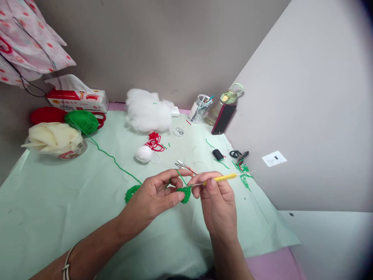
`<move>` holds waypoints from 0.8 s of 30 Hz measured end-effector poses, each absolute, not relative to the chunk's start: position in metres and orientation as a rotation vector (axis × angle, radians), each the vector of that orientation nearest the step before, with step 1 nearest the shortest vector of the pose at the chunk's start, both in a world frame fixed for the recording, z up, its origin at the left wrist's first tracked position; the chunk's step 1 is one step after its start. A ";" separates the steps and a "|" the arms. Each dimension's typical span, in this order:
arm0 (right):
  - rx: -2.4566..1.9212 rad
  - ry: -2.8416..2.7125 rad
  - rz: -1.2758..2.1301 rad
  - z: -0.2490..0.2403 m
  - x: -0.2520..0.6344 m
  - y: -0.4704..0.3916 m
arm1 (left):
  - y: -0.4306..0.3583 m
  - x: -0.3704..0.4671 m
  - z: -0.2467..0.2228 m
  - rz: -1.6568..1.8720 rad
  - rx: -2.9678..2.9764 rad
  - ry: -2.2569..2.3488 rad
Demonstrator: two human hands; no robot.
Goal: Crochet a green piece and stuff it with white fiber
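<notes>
Between thumb and fingers, my left hand (pixel 159 194) pinches a small green crochet piece (pixel 185 195). A strand of green yarn (pixel 181 177) runs up from the piece over the raised left index finger. My right hand (pixel 218 198) is closed around the yellow grip of a crochet hook (pixel 223 178), its metal tip at the top edge of the piece. Whether the tip is through a stitch is too small to tell. Partly behind my left hand lies a green crocheted or coiled yarn bundle (pixel 132 193). Just beyond my fingers are small scissors (pixel 186 166).
A green yarn ball (pixel 82 121) sits at the back left near a tissue box (pixel 90 100) and a tub (pixel 71 149). White stuffing (pixel 148 111), a white yarn ball (pixel 143 154) and red yarn (pixel 154 141) lie ahead. A phone (pixel 223 119) leans against a bottle (pixel 214 112) at right.
</notes>
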State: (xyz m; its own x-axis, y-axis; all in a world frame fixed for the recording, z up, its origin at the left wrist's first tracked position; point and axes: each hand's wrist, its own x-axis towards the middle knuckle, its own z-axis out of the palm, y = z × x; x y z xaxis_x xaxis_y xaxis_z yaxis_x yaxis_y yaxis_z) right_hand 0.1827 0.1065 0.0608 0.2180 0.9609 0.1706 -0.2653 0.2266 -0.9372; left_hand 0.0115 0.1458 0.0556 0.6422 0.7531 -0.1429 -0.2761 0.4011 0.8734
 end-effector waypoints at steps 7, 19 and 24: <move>-0.941 -1.089 1.027 0.059 0.191 0.105 | 0.147 0.010 0.060 0.674 1.015 0.650; -1.038 -1.845 0.200 0.062 0.183 0.091 | 0.147 0.017 0.067 0.836 1.568 0.992; -1.084 -1.951 -0.380 0.043 0.174 0.094 | 0.143 0.016 0.065 0.817 1.295 0.979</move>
